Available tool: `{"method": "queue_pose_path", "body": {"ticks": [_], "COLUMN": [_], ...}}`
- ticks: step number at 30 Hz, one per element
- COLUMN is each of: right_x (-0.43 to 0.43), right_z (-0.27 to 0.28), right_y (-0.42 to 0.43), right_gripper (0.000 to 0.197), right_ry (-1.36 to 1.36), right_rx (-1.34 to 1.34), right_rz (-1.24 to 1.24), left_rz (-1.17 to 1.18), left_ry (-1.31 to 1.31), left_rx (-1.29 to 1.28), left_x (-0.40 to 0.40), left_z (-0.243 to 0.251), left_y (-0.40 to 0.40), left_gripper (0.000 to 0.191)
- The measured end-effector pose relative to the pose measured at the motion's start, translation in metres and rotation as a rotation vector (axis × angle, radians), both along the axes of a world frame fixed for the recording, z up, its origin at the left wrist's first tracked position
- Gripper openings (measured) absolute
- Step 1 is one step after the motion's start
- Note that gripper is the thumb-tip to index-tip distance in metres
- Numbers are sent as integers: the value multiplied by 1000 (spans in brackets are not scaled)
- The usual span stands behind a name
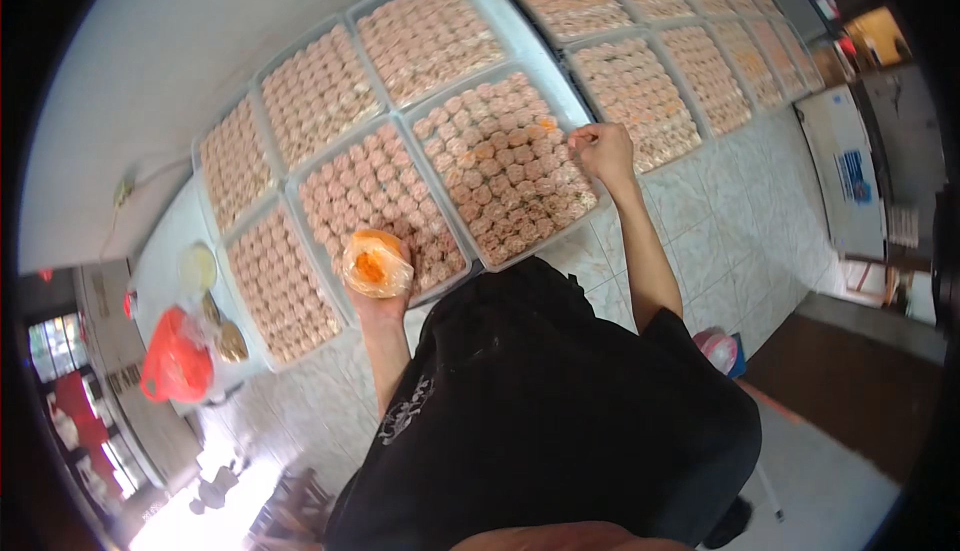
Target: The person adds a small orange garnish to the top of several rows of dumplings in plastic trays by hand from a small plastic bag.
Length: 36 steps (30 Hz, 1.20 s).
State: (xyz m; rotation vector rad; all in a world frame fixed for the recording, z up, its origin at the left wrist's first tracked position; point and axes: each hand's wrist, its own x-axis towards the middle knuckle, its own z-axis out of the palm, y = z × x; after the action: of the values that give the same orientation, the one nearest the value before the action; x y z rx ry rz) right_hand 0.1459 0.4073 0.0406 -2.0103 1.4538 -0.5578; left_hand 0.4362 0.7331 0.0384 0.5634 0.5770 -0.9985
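Observation:
My left hand [384,307] holds up a clear plastic bag [377,264] with its mouth turned open, showing orange crumbly food [367,267] inside. Under it is a plastic tray [319,247] packed with small round dumplings [356,183]. My right hand [606,152] hovers at the right side of the neighbouring tray, thumb and fingers pinched together. Whether a pinch of food sits between them is too small to tell. In that tray, rows of pinkish dumplings [517,176] fill the floor. Bits of orange topping [546,125] lie on a few of them.
More dumpling trays [360,56] stand side by side at the back and left. Another group lines the right, several dumplings [637,93] there topped orange. A red plastic bag [178,360] and a round pale tub [197,267] sit at the table's left end. Tiled floor [679,198] lies below.

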Motion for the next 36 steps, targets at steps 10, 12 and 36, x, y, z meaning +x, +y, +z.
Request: {"method": "queue_pose_path", "body": {"ticks": [10, 12, 36], "right_x": [36, 28, 72], "right_z": [-39, -25, -46], "right_y": [-27, -15, 27], "right_gripper": [10, 9, 12], "right_ry": [461, 429, 465], "right_rx": [-449, -418, -283], "right_rz": [319, 312, 418], "left_rz": [115, 114, -65], "left_ry": [0, 25, 25], "left_rx": [57, 58, -18], "left_x": [-8, -14, -35], "left_z": [6, 4, 10], "left_y": [-8, -9, -39], "left_gripper": [43, 42, 45]}}
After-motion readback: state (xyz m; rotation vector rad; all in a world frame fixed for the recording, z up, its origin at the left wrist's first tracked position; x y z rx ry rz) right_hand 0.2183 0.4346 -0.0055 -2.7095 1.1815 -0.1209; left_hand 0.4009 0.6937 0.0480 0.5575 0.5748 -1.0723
